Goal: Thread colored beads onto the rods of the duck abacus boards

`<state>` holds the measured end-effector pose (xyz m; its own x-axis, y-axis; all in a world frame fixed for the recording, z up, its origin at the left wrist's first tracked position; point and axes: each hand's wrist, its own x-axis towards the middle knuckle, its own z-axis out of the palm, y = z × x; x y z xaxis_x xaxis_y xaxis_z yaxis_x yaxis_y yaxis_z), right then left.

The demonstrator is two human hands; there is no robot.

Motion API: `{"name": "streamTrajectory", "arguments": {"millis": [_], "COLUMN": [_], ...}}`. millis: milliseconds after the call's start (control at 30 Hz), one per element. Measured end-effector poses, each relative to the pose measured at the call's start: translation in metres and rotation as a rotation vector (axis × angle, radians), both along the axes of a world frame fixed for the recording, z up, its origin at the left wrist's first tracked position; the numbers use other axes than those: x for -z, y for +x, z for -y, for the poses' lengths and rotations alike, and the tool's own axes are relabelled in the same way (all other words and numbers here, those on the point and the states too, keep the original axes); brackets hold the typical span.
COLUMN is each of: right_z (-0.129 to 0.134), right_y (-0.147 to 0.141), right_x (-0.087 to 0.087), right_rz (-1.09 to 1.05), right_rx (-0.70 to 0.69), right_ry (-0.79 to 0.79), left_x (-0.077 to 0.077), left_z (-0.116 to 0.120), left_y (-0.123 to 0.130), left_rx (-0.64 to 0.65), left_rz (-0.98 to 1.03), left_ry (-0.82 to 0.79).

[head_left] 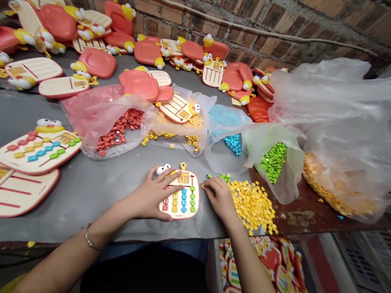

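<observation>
A cream toy board (172,198) with a red rim lies on the table in front of me, with rows of red, yellow, blue and green pieces in its slots. My left hand (157,190) rests over its left side, fingers spread across the top, partly covering the duck-like head. Just off the board's right edge is my right hand (220,197), fingers bent together near a few green pieces (225,177); whether a piece sits between the fingertips is hidden. Loose yellow pieces (255,207) are heaped beside that hand.
Open bags hold red pieces (120,131), blue pieces (232,144) and green pieces (273,162). A large clear bag (342,192) lies right. One filled board (37,151) overlaps an unfilled board (13,192) at left. More boards (97,62) line the brick wall. A bin (220,272) of toys stands below.
</observation>
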<state>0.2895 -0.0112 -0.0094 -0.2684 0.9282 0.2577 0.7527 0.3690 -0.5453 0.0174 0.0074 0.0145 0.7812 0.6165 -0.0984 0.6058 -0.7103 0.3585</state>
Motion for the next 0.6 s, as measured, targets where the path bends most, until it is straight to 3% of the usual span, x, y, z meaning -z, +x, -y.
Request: {"name": "streamTrajectory", "arguments": {"millis": [267,600], "right_z": [-0.022,-0.070], "right_y": [-0.022,-0.034], "right_x": [-0.023,-0.037], "right_rz": [-0.139,0.094], "right_rx": [-0.070,-0.275], "right_ry": [-0.080,-0.288], "left_x": [0.003,-0.001], "left_z": [-0.001,0.000], "left_y": [-0.001,0.002], "left_rx": [0.004,-0.016], "left_rz": [0.043,0.028], "left_ry": [-0.010,-0.063]}}
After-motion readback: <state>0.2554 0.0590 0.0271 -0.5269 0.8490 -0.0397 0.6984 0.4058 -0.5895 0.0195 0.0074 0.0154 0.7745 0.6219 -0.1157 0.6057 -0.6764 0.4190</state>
